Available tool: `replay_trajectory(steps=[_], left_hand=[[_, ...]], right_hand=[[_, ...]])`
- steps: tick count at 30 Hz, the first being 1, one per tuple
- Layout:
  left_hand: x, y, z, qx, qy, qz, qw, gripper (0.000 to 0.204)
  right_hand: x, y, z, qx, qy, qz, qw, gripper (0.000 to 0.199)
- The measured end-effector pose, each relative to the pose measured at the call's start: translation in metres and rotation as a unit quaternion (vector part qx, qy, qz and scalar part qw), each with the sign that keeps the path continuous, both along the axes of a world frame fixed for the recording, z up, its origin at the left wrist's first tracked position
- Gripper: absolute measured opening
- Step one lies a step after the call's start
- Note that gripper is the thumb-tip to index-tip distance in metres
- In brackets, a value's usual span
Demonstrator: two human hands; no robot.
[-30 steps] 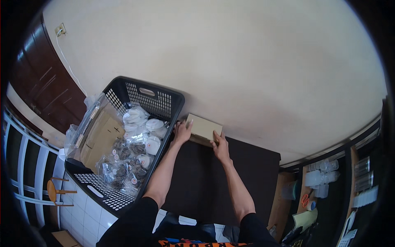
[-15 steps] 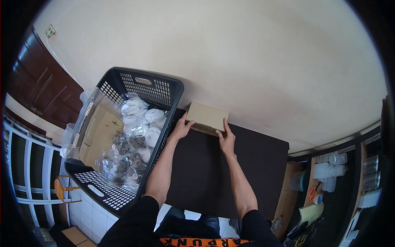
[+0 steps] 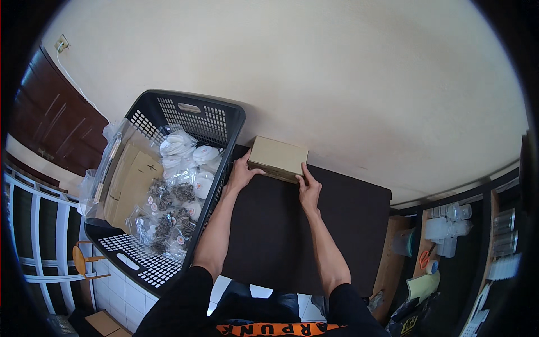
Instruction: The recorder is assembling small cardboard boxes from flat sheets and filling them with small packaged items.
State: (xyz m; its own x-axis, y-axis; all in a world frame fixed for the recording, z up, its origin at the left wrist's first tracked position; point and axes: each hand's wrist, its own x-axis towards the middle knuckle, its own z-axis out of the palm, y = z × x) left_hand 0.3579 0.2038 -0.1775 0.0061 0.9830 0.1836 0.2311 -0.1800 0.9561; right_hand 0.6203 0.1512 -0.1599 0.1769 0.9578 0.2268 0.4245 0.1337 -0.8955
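Observation:
A closed brown cardboard box (image 3: 279, 153) sits at the far edge of the dark tabletop, against the wall. My left hand (image 3: 241, 173) grips its left end, the thumb lying along the lower front edge. On the opposite end, my right hand (image 3: 309, 188) has its fingers at the near right corner, thumb and forefinger against the side. Both forearms reach forward over the table. The underside of the box is hidden.
A large black plastic basket (image 3: 240, 121) stands left of the table, holding bagged white discs (image 3: 177, 145), bagged dark coils (image 3: 163, 227) and flattened cardboard (image 3: 132, 185). To the right, shelves carry clear plastic containers (image 3: 446, 230), orange scissors (image 3: 424, 259) and a tape roll (image 3: 432, 267).
The whole view has shifted slightly. My left thumb has slid down from the box's top edge to its front side. The box stays in about the same place on the table.

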Motion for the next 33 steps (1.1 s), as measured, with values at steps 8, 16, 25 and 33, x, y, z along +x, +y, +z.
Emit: replay_trajectory(steps=[8,16,25,33], left_hand=[[-0.014,0.010,-0.007,0.003,0.057,-0.017,0.998,0.075],[0.003,0.004,0.002,-0.043,-0.032,-0.023,0.998,0.074],[-0.011,-0.009,-0.015,-0.087,-0.081,-0.018,0.993,0.073],[0.000,-0.005,-0.002,-0.097,-0.082,-0.025,0.992,0.080]], right_hand=[[0.000,0.003,0.006,0.009,0.030,0.042,0.999,0.060],[0.011,0.009,-0.013,-0.035,0.166,0.037,0.985,0.082],[-0.016,-0.015,-0.023,-0.167,0.263,0.110,0.944,0.055],[0.012,0.004,-0.044,-0.162,-0.005,0.097,0.982,0.046]])
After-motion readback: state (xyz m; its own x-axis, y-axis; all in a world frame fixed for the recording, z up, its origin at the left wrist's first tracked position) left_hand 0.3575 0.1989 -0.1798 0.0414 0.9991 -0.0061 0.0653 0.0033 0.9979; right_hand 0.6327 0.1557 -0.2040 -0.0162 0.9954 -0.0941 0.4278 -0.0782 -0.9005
